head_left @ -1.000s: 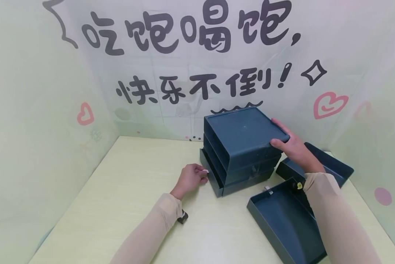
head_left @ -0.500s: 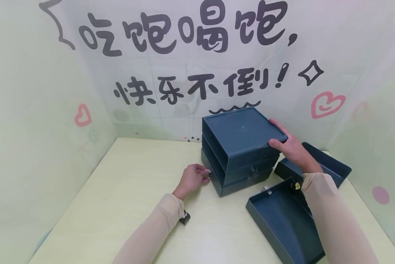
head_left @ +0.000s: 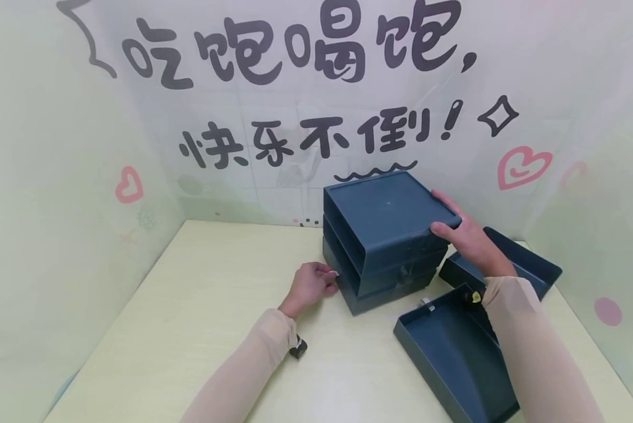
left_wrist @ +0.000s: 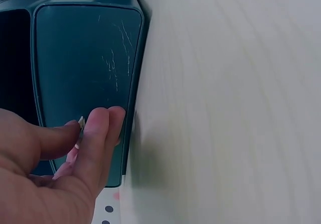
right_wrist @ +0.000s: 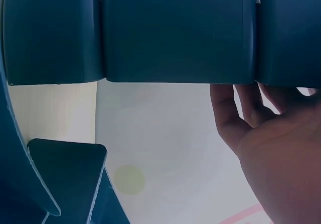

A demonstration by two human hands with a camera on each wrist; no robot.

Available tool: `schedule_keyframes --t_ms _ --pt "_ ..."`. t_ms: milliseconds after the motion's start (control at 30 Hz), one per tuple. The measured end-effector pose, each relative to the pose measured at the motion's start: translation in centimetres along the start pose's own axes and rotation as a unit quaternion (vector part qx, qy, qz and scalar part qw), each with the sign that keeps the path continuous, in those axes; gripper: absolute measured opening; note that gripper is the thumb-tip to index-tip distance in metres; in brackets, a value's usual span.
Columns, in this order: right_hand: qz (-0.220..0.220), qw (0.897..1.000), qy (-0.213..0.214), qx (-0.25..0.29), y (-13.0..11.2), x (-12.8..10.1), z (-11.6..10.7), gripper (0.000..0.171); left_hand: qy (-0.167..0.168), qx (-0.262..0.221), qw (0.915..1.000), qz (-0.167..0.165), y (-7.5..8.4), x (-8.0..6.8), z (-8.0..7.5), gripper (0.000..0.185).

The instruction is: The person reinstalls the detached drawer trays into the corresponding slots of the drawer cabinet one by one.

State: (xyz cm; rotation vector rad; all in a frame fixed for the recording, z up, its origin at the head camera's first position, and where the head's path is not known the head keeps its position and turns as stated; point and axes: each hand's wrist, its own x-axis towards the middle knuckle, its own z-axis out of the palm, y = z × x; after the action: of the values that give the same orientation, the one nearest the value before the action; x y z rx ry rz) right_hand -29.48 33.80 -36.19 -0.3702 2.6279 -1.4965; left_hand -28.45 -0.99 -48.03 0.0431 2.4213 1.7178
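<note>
Left hand [head_left: 312,284] fingers curled, pressing bottom drawer front of dark teal plastic three-tier drawer cabinet [head_left: 385,235], right hand [head_left: 467,238] grip clasping its top corner at 3 o'clock, pale wooden table [head_left: 200,294].

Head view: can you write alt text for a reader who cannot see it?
A person's right hand holds the top corner of a dark blue three-tier drawer unit on a pale table, while the left hand touches its bottom drawer. Two loose drawers lie to the right.
</note>
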Motion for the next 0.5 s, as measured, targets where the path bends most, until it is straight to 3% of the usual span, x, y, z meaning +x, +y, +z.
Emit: schedule_keyframes --t_ms 500 --pt "-0.016 1.0 -0.002 0.013 0.0 0.03 0.04 0.074 -0.003 -0.001 1.0 -0.008 0.04 0.17 0.0 0.023"
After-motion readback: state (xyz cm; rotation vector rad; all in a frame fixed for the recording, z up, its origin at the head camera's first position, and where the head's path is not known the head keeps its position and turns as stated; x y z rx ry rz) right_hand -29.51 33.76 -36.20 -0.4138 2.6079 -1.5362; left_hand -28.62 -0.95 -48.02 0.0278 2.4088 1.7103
